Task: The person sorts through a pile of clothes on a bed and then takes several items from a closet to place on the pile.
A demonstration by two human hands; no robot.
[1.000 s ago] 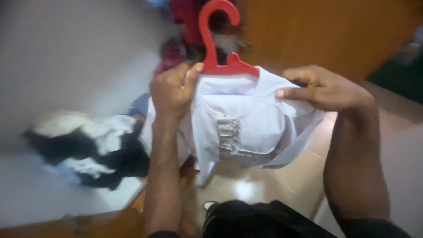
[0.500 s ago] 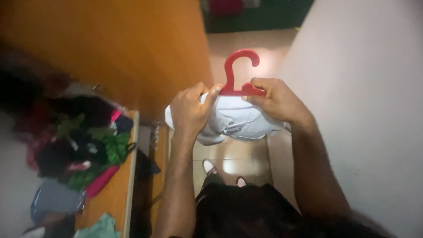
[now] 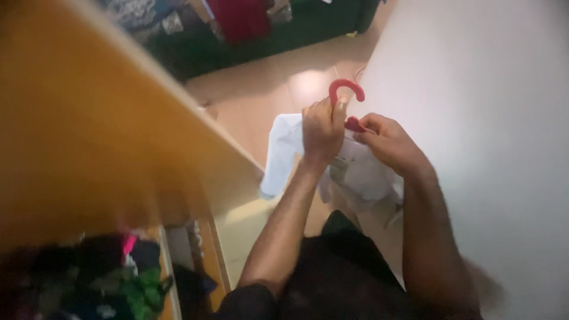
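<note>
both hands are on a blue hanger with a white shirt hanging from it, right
Not quite: the hanger is red, not blue. The head view shows its red hook above the left hand, with the right hand gripping beside it. The rest holds: both hands are on it and the white shirt hangs from it.

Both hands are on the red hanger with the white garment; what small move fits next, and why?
Probably settle the white garment evenly on the red hanger: the left hand grips the neck, the right hand pinches one shoulder, and the cloth droops lower on the left.
</note>
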